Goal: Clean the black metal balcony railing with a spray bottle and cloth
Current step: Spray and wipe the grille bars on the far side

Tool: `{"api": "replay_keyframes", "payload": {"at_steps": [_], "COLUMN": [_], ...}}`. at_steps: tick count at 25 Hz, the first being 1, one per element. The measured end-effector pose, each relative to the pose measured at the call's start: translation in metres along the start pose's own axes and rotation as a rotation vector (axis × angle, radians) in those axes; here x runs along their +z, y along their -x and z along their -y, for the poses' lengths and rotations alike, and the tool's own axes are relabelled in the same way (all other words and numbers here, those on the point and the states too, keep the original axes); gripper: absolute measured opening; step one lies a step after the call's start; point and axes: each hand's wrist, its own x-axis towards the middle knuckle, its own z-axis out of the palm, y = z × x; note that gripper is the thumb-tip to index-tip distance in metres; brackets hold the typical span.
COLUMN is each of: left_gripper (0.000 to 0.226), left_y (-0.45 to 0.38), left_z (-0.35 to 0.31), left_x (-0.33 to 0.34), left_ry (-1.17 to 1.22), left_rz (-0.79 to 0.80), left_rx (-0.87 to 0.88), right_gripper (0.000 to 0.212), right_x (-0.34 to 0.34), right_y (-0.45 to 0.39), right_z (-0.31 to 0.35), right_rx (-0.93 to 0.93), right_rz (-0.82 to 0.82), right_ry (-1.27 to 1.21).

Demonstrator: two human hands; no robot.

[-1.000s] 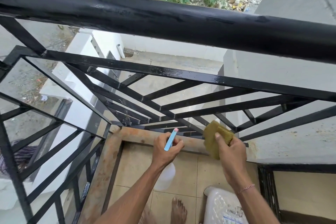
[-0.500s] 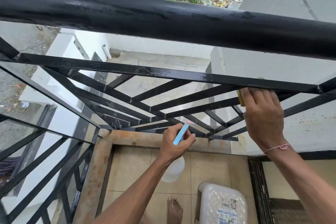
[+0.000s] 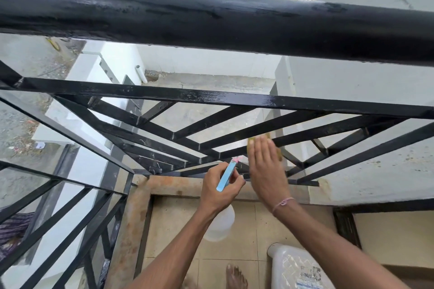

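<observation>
There is only the head view, and it looks down over the black railing point(image 3: 211, 98) to the tiled balcony floor point(image 3: 246, 223).

The step in hand is, as I judge it, the wiping of the slanted bars in the lower part of the railing. The right hand point(image 3: 266, 166) lies flat with its fingers point(image 3: 260, 148) straight and close together, and it presses a yellow cloth point(image 3: 252, 141) against one slanted bar point(image 3: 234, 135). Only a small edge of the cloth shows above and beside the fingers; the rest is hidden under the palm. The hand is a little blurred, so I cannot say in which direction it goes along the bar.

The left hand point(image 3: 219, 189) is just beside the right one, a bit lower. It is curled round the neck of the spray bottle point(image 3: 220, 225), and the blue trigger part point(image 3: 226, 176) stands up between thumb and fingers, with a pink nozzle tip point(image 3: 236, 159) pointing to the bars. The white body of the bottle hangs below the hand, over the floor. I cannot tell if the trigger is squeezed.

The flat cross bar above the hands looks shiny and wet. The thick top rail point(image 3: 211, 21) has dull streaks.

The next move, I think, asks for keeping the cloth flat on the narrow bar while it slides to the end, and then a fresh spray on the neighbour bar. The bars are thin and close together, so the cloth can slip off an edge or catch at a welded joint.

A bare foot point(image 3: 236, 277) and a white plastic container point(image 3: 298, 267) are on the floor below.
</observation>
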Motion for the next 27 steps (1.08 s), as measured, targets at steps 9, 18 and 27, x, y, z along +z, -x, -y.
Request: {"api": "replay_keyframes", "payload": {"at_steps": [9,18,27], "left_gripper": [0.017,0.013,0.009], "left_y": [-0.001,0.012,0.010], "left_z": [0.026,0.005,-0.009], "left_x": [-0.055,-0.024,-0.004], "left_ry": [-0.088,-0.052,-0.064], "left_rz": [-0.046,0.001,0.022], "left_rx": [0.018,0.026,0.006], "right_gripper": [0.068,0.074,0.058], "right_x": [0.015,-0.042,-0.059], "right_y": [-0.035,0.020,0.032], "right_z": [0.074,-0.055,-0.126], "right_rx": [-0.169,0.045,0.286], "right_rz": [0.054,-0.029,-0.147], "right_ry": [0.041,0.006,0.028]}}
